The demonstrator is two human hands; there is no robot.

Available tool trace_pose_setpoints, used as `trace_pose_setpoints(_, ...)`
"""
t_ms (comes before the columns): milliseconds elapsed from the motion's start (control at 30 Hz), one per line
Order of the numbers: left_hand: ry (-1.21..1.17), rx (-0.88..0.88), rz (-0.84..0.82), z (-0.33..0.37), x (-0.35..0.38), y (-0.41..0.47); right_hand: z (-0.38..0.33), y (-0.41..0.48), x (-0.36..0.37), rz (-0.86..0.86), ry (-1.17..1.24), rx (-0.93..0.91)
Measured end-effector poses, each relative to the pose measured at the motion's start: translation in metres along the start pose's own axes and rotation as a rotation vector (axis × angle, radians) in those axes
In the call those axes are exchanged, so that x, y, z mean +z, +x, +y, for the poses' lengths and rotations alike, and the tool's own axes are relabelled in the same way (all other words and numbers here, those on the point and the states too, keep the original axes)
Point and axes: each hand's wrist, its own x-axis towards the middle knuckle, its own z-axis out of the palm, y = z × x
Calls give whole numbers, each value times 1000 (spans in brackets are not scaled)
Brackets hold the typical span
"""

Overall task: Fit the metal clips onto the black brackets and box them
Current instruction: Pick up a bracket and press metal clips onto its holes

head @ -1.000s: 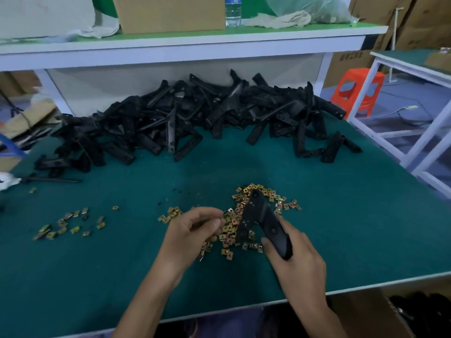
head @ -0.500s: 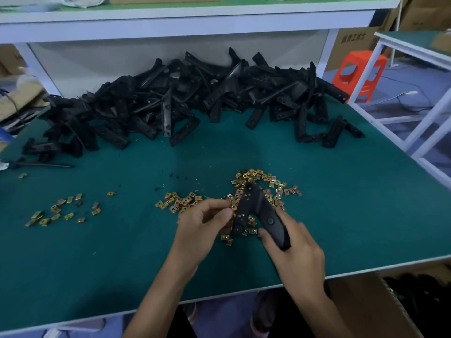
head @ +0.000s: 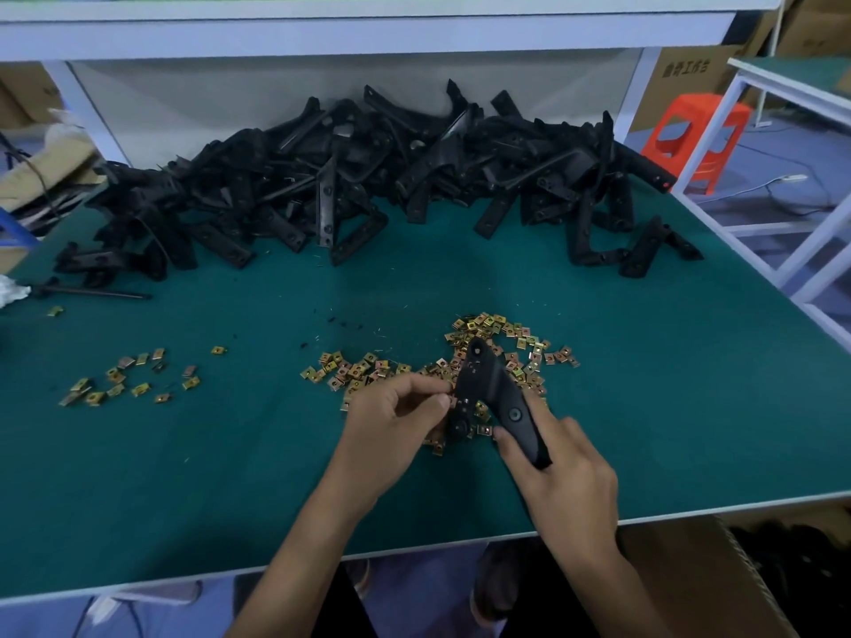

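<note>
My right hand (head: 559, 467) grips the lower end of a black bracket (head: 490, 389) that lies tilted over a scatter of gold metal clips (head: 502, 343) on the green table (head: 230, 453). My left hand (head: 396, 416) is curled at the bracket's left edge, fingertips pinched together as if on a small clip; the clip itself is hidden. More clips (head: 354, 370) lie just left of the hands, and a smaller group of clips (head: 124, 377) sits at the table's left.
A large heap of black brackets (head: 368, 177) fills the back of the table under a white shelf (head: 368, 29). A cardboard box (head: 718, 577) stands below the front right edge. An orange stool (head: 695, 135) and a white frame (head: 783, 214) are at the right.
My left hand has moved right from the clip pile up to the bracket's left edge. My right hand keeps its hold on the bracket. The camera has tilted down a little.
</note>
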Motion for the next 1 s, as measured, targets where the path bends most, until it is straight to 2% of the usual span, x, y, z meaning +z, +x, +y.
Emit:
trace_pose_setpoints(267, 10, -26, -228, 11, -7, 6, 4, 0, 2, -13, -7, -66)
trace_pose_setpoints(433, 93, -16, -300, 17, -7, 15, 3, 2, -1, -19, 55, 8)
trace_pose_setpoints(533, 215, 24, -225, 15, -12, 29, 0, 2, -3, -25, 68, 43)
trace_pose_setpoints(667, 717, 161, 27, 5, -11, 56, 0, 3, -4, -16, 55, 94)
trace_pose_setpoints(733, 855, 200, 13, 1, -8, 68, 1, 3, -4, -28, 62, 102)
trace_pose_setpoints(833, 1056, 212, -92, -5, -1, 74, 0, 3, -4, -28, 66, 101)
trace_pose_setpoints(900, 1097, 245, -101, -9, 2, 73, 0, 3, -4, -30, 60, 104)
trace_pose_setpoints(1000, 970, 228, -75, -8, 4, 71, -1, 3, -3, -28, 45, 113)
